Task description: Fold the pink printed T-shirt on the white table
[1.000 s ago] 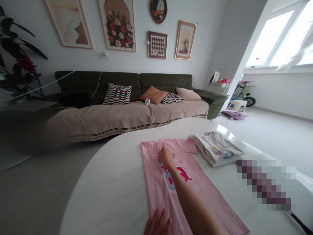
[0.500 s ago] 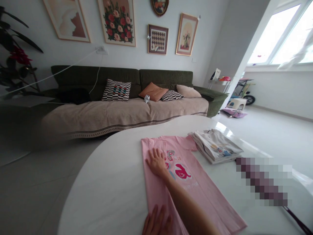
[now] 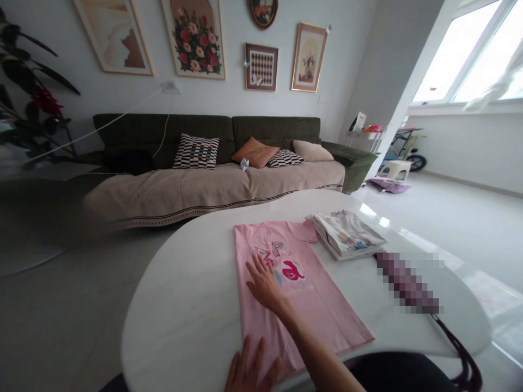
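A pink T-shirt [image 3: 318, 310] with a colourful printed front lies on the white table, its left side folded inward along a straight edge and one sleeve spread at the right. My right hand [image 3: 265, 282] rests on the folded part near the print, fingers spread. Lower down, by the hem, my left hand [image 3: 253, 367] lies flat on the left edge of the shirt with its fingers apart. Beside the sleeve sits a stack of folded light-coloured shirts [image 3: 347, 234].
A blurred-out purple item [image 3: 408, 286] with a dark strap lies right of the shirt on the round-edged white table [image 3: 175, 305]. Behind stands a green sofa [image 3: 278, 128] with cushions and a beige cover. My dark-clothed leg [image 3: 400, 373] is at the table's front edge.
My right hand has slid down the shirt toward me, and more of the print shows above it. The view has shifted, bringing the shirt's hem and my leg into sight.
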The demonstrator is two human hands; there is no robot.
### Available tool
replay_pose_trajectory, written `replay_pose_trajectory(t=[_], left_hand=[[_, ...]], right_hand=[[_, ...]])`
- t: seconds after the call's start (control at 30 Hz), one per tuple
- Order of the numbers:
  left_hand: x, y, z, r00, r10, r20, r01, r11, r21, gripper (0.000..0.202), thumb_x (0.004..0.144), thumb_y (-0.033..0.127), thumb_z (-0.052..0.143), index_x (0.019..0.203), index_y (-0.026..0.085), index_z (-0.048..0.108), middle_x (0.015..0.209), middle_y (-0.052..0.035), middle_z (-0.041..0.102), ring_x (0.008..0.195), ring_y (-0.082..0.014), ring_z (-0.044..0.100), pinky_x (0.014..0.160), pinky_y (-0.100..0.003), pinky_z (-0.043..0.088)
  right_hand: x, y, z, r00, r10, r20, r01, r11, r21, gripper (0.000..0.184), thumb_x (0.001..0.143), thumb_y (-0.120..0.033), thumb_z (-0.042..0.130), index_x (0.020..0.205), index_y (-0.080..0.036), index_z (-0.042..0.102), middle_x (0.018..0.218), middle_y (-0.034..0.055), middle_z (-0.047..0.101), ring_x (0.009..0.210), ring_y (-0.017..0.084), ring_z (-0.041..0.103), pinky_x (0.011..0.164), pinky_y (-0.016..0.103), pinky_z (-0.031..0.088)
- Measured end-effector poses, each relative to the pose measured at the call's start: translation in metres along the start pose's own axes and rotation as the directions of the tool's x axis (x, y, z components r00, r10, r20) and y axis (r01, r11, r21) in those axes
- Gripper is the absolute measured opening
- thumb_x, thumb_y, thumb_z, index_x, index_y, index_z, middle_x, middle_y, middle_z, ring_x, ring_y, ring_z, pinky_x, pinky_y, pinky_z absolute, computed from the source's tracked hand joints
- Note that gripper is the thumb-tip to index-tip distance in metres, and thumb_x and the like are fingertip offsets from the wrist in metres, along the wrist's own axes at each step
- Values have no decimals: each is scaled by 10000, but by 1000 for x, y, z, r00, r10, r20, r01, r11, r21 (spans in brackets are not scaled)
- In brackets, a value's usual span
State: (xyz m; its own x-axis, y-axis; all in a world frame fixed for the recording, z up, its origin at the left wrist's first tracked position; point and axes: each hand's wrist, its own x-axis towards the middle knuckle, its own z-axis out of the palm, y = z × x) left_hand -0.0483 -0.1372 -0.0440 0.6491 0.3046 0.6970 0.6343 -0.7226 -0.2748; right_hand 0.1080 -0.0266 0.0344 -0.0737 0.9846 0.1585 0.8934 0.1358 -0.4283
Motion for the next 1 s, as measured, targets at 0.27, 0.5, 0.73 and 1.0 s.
replay_pose_trajectory(t=[0.27,0.5,0.73,1.0], left_hand=[[19,-5,-40,944,-28,330,85,984,-158,432,857,351,444,1285,341,390,1315,30,466,1188,-160,439,889,-265,422],[12,-9,-38,929,-59,364,191,921,-339,365,873,291,443,1235,334,454,1243,11,535,1163,-162,470,893,-340,458],[-1,-1,-29,946,-176,274,289,841,-457,263,872,306,441,1079,274,600,1135,-27,617,1106,-169,525,987,-394,362],[74,-15,-10,876,-358,323,469,790,-395,312,867,252,394,1117,207,575,1156,-68,601,1139,-187,493,1005,-407,333]], right_hand=[[-168,13,-3,944,314,-99,-252,884,394,265,800,-294,417,1022,-213,535,703,42,602,625,187,582,614,303,458],[-160,-2,5,910,382,-162,-282,856,433,265,750,-278,453,991,-203,534,592,-9,580,549,167,562,569,270,389],[-163,-3,4,914,364,-179,-234,833,500,212,747,-272,475,916,-193,575,502,-59,535,477,121,522,523,216,341],[-167,-5,9,923,269,-274,-201,946,253,259,754,-188,455,974,-227,587,701,-18,615,624,140,576,679,262,342]])
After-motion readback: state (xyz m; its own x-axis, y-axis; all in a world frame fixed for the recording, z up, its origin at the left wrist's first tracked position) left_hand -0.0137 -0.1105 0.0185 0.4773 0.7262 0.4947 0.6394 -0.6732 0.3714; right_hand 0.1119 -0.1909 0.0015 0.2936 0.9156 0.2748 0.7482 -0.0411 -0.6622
